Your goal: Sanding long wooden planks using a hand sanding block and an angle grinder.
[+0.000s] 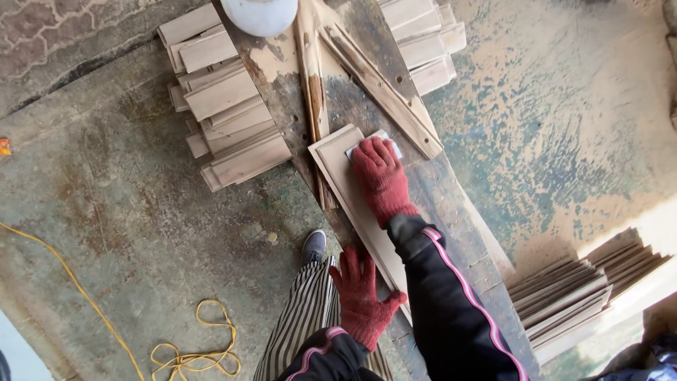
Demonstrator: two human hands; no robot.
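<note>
A pale wooden panel (345, 185) with a raised border lies along a worn plank bench (451, 212). My right hand (381, 178), in a red knit glove, presses a small grey sanding block (387, 139) flat on the panel's far end. My left hand (361, 296), also in a red glove, rests with fingers spread on the panel's near edge, holding it down. Black sleeves with pink stripes cover both arms. My striped trouser leg and a grey shoe (314, 245) show left of the bench.
Stacks of similar wooden slats lie at the upper left (226, 106), upper right (427, 42) and lower right (571, 296). Two long strips (381, 88) cross the bench's far end near a white round object (259, 14). A yellow cord (190, 353) coils on the concrete floor.
</note>
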